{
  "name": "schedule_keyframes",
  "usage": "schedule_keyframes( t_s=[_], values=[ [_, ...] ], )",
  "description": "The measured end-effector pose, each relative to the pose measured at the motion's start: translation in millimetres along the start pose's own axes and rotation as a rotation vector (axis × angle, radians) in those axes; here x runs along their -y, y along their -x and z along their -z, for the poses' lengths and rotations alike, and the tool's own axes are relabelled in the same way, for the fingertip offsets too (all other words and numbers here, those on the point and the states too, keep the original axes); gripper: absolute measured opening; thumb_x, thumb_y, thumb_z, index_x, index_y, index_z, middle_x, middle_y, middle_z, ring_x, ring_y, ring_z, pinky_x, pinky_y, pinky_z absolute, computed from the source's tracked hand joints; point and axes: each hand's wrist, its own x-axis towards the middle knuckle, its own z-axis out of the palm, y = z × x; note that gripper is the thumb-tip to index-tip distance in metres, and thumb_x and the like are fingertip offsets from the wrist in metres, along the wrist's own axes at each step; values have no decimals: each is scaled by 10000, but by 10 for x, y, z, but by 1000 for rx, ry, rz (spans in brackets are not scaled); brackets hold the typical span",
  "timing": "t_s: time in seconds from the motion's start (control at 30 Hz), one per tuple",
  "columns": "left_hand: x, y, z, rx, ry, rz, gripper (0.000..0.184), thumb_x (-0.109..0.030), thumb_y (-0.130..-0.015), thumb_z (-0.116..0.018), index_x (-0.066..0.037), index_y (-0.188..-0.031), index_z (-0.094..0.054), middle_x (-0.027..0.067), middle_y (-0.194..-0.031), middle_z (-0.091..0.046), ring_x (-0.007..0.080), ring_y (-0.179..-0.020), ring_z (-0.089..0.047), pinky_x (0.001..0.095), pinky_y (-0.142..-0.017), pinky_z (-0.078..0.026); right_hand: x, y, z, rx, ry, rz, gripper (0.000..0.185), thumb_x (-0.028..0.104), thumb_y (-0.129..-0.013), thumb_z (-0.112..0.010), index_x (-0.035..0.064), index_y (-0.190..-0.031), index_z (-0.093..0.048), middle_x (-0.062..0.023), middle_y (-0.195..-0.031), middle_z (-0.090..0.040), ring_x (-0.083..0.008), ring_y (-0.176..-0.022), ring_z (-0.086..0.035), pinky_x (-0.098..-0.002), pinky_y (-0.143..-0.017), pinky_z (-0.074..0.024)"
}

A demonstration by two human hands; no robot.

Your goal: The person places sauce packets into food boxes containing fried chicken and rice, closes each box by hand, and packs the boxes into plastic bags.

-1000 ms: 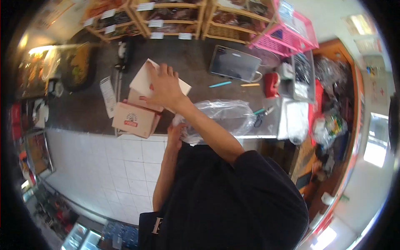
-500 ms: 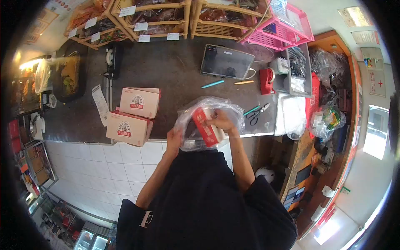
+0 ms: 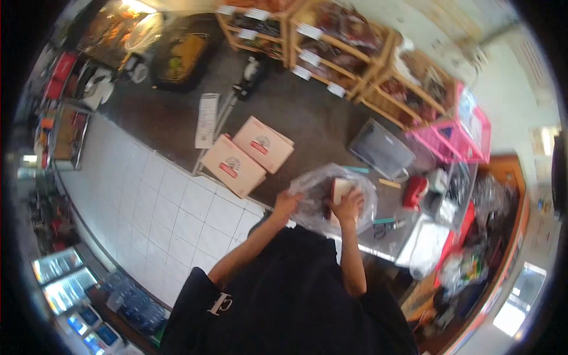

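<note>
Dark countertop point(image 3: 313, 139) still bears two printed cartons point(image 3: 233, 166), close together; the third box point(image 3: 339, 190), red side showing earlier, now shows a pale face within the open plastic bag point(image 3: 312, 208); the right hand point(image 3: 350, 206) grips it; the left hand point(image 3: 286, 205) clasps the bag's edge; wooden racks point(image 3: 340, 48) contain packets.

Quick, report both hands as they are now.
Left hand: closed on the edge of the clear plastic bag.
Right hand: on the box in the bag's opening; whether it grips or presses cannot be told.
</note>
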Motion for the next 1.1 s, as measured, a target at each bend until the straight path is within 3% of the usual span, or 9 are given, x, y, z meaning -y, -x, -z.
schedule_keyframes(
  t_s=[0.1, 0.2, 0.27, 0.43, 0.67, 0.8, 0.87, 0.97, 1.1],
  values=[
    [-110, 173, -97, -41, -163, -14, 431, -212, -874, -739, -35, -1252, -635, 38, -1006, -708, 144, -754, -653, 326, -577, -541, 501, -298, 1637, 638, -221, 64, 750, 504, -766, -824, -36, -1248, -629, -284, -1289, -627, -477, -1181, -605, -535, -1067, -437],
    [427, -293, 314, 128, -455, -8, 437, -190, -908, -726, -45, -1306, -618, 67, -1123, -702, 181, -972, -673, 357, -762, -573, 1536, -222, 1989, 200, -637, 521, 878, 539, -765, -801, -54, -1358, -543, -285, -1224, -640, -450, -1181, -595, -510, -996, -493],
    [105, 192, 96, 204, 39, -290, 456, -153, -945, -701, -62, -1375, -581, 115, -1289, -650, 235, -1182, -612, 390, -998, -504, 2373, -124, 2181, 246, -671, 734, 1119, 552, -740, -814, 11, -1570, -294, -328, -1422, -471, -488, -1309, -472, -528, -1052, -451],
    [57, 127, 98, 505, 234, -153, 490, -221, -949, -701, -74, -1399, -572, 112, -1309, -642, 222, -1204, -599, 379, -1006, -493, 3443, 1, 1788, 258, -255, 812, 1308, 527, -623, -877, 71, -1621, -164, -381, -1427, -409, -521, -1362, -390, -618, -1069, -396],
    [-38, 126, 339, 699, 498, -161, 546, -315, -955, -702, -91, -1432, -560, 108, -1338, -630, 203, -1234, -582, 364, -1018, -479, 1938, -110, 2288, 263, -693, 1005, 1096, 454, -630, -855, -28, -1501, -398, -257, -1230, -588, -487, -1185, -510, -571, -1004, -420],
    [273, -168, 345, 301, 193, -63, 517, -372, -970, -687, -113, -1409, -597, 88, -1271, -651, 180, -1150, -591, 355, -954, -491, 649, -222, 1776, 493, -629, 999, 1091, 400, -623, -905, -47, -1483, -405, -281, -1231, -598, -454, -1174, -568, -538, -977, -474],
    [306, -352, 272, -22, -59, 166, 428, -404, -995, -655, -144, -1333, -681, 52, -1113, -702, 148, -957, -625, 351, -818, -530, 308, -178, 1542, 642, -641, 872, 1108, 392, -612, -913, -46, -1485, -390, -281, -1259, -577, -445, -1187, -571, -527, -973, -486],
    [144, -122, 106, -54, -212, 55, 436, -425, -1011, -621, -168, -1361, -670, 39, -1035, -721, 153, -849, -628, 335, -752, -528, 214, -92, 1184, 709, -789, 601, 1135, 382, -596, -926, -44, -1488, -367, -281, -1302, -547, -432, -1206, -575, -512, -966, -505],
    [120, 178, -102, -218, -472, -376, 562, -463, -1005, -606, -24, -1357, -619, 170, -1147, -731, 263, -1064, -703, 368, -927, -534, 368, 11, 679, 611, -1086, 253, 1172, 367, -575, -943, -41, -1492, -338, -282, -1358, -505, -414, -1232, -580, -491, -957, -530]
  ],
)
